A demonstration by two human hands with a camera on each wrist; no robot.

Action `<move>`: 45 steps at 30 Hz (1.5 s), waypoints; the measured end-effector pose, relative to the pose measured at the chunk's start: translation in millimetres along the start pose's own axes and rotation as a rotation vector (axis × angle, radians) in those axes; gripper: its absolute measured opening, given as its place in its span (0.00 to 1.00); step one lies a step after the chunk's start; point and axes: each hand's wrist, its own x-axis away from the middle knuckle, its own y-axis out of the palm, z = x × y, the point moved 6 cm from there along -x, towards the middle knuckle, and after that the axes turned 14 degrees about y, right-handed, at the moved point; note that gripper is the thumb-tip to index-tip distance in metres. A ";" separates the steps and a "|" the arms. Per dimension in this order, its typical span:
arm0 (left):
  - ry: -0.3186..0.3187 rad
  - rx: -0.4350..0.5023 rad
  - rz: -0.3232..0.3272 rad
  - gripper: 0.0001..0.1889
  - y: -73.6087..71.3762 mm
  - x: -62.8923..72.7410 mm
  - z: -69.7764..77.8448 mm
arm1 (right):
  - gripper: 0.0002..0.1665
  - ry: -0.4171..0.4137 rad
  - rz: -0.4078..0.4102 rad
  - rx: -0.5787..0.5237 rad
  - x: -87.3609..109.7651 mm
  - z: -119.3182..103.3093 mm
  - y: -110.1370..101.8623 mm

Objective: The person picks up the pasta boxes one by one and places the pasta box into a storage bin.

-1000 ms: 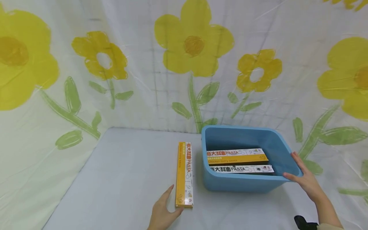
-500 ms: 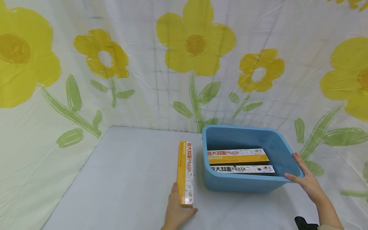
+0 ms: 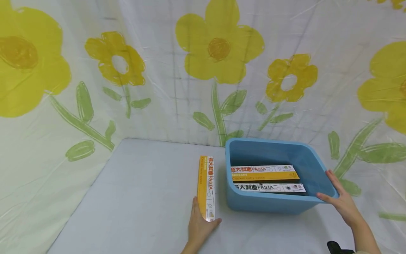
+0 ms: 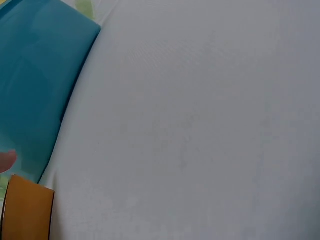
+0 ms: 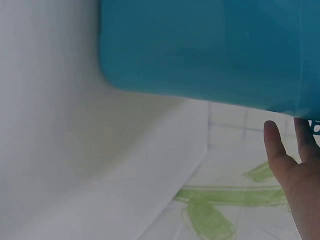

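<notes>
In the head view a yellow-and-white pasta box point(image 3: 206, 187) lies lengthwise on the table, left of a blue bin point(image 3: 269, 203). My left hand point(image 3: 200, 225) is at its near end, fingers along the left side and thumb spread out past the right side. The left wrist view shows the box's orange end point(image 4: 27, 210) at lower left, with my thumb tip apart from it. My right hand point(image 3: 342, 203) rests at the bin's right front corner, thumb and fingers spread on the rim. From the right wrist, straight fingers point(image 5: 275, 140) show at the bin's edge.
Inside the bin lie two more pasta boxes, a yellow-and-white one point(image 3: 264, 173) and a black-and-white one point(image 3: 269, 187). Behind the white table point(image 3: 152, 183) hangs a flower-printed curtain point(image 3: 161, 116). A black strap point(image 3: 337, 247) shows by the right forearm.
My left hand has moved right and forward from beside the pasta box to straddle its near end. My right hand stays on the bin's corner. The whole view shifts slightly.
</notes>
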 end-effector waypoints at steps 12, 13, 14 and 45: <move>-0.036 -0.008 0.078 0.56 -5.5 -5.7 -7.5 | 0.54 -0.001 0.000 0.013 -0.5 -1.8 -0.5; -0.044 -0.007 0.083 0.55 -8.0 -6.6 -9.4 | 0.54 -0.001 0.001 0.017 -0.3 -1.6 -0.4; -0.054 -0.004 0.086 0.55 -10.4 -7.6 -11.5 | 0.54 0.000 -0.001 0.020 -0.1 -1.4 -0.4; -0.065 0.273 0.128 0.55 -76.9 -32.8 -20.1 | 0.54 0.005 -0.002 0.045 0.1 -1.2 -0.7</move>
